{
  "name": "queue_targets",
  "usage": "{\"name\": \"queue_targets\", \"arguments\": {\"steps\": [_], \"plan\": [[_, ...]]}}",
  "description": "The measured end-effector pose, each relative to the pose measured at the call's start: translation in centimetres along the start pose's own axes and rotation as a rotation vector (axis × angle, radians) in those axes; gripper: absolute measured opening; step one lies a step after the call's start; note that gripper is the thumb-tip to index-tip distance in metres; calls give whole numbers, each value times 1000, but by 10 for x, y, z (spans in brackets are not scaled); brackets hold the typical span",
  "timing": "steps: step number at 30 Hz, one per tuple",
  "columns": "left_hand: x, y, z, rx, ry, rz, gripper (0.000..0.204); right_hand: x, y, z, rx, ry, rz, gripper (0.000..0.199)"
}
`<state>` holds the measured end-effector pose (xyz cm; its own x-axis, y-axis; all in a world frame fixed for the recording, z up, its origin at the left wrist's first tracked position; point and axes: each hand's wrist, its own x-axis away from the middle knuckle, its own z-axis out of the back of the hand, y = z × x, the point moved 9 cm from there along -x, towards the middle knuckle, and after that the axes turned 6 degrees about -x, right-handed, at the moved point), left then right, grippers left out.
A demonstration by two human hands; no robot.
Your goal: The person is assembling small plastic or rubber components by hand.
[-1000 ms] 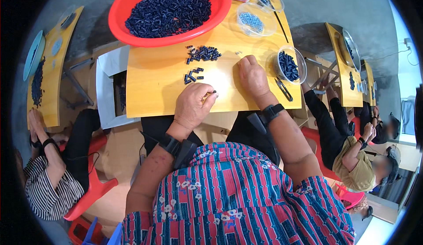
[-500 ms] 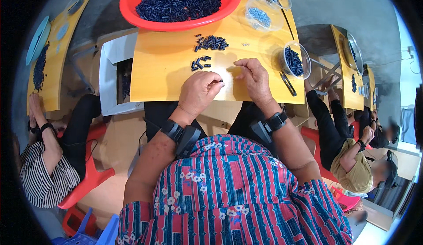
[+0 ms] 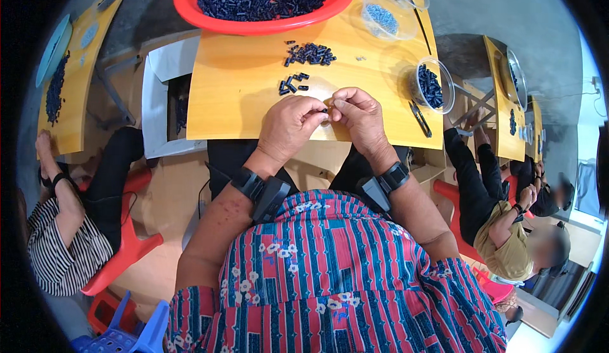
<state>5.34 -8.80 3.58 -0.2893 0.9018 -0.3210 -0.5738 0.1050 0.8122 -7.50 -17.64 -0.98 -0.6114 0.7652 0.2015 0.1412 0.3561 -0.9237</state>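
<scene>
My left hand [image 3: 288, 128] pinches a small dark cylindrical piece [image 3: 325, 111] between thumb and fingertips, close to the table's front edge. Thumb and forefinger of my right hand [image 3: 360, 118] are pressed together right beside that piece; whatever lies between them is too small to make out. Just beyond my left hand lie several dark cylindrical pieces [image 3: 292, 87], and a bigger pile of them [image 3: 311, 54] is farther back. A clear round tub [image 3: 450, 93] to the right holds more dark pieces. Small black-handled snips or tweezers [image 3: 420, 119] rest near it.
A big red basin [image 3: 184, 1] heaped with dark pieces occupies the yellow table's [image 3: 222, 93] far side. At back right a clear tub [image 3: 406, 29] contains small pale-blue parts. An open white box [image 3: 155, 93] stands left of the table. Other people sit at tables on both sides.
My right hand has moved left and its fingers have closed in a pinch against the piece in my left hand. The view has shifted slightly.
</scene>
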Motion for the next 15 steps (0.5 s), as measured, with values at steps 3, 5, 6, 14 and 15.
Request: {"name": "queue_targets", "arguments": {"steps": [3, 5, 6, 14, 15], "plan": [[1, -3, 0, 18, 19, -5, 12, 0, -3, -6, -75, -33, 32, 8], [1, -3, 0, 21, 20, 1, 12, 0, -2, -6, -85, -26, 33, 10], [1, -3, 0, 24, 21, 3, 11, 1, -2, -6, -85, -26, 32, 10], [2, -4, 1, 12, 41, 1, 12, 6, -7, -9, 29, -34, 112, 14], [2, -5, 2, 29, 50, 6, 12, 7, -8, -11, 29, -35, 109, 14]]}}
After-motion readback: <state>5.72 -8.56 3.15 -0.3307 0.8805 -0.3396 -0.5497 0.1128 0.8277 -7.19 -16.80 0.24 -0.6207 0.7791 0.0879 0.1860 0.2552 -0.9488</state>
